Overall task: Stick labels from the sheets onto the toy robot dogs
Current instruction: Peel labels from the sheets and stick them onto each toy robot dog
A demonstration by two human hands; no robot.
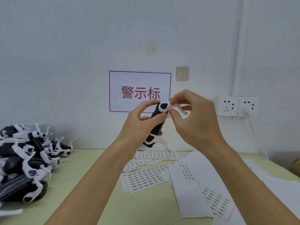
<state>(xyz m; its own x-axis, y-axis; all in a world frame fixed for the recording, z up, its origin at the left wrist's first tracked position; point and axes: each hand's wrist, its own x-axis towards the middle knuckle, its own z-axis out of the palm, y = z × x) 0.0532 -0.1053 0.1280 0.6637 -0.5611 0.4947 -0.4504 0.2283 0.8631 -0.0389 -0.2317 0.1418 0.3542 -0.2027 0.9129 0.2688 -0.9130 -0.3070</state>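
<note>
I hold one toy dog [156, 125] up in front of the wall sign [140, 91], well above the table [90, 192]. My left hand [139, 125] wraps its black body, fingers curled round it. My right hand [193, 117] pinches at the upper white leg [178, 108] near the round joint. Whether a label sits under those fingertips I cannot tell; they cover the spot.

Hazards from this position:

1. Label misplacement. The dog is tilted and held in the air with no support under it. If the left hand lets the body rotate, I judge the label could land crooked or creased.
2. Leg strain. The white legs look thin. Pressure from the right hand against the leg, rather than the body, could bend it or snap it at the joint.
3. Dropping. A slip would send the dog onto the label sheets [144, 177] below, scattering or wrinkling them.
4. Mixing stock. The pile of dogs [27, 159] lies at the left of the table. I cannot tell from here which of them carry labels, so setting this one down in the wrong place risks a missed or doubled label.
</note>
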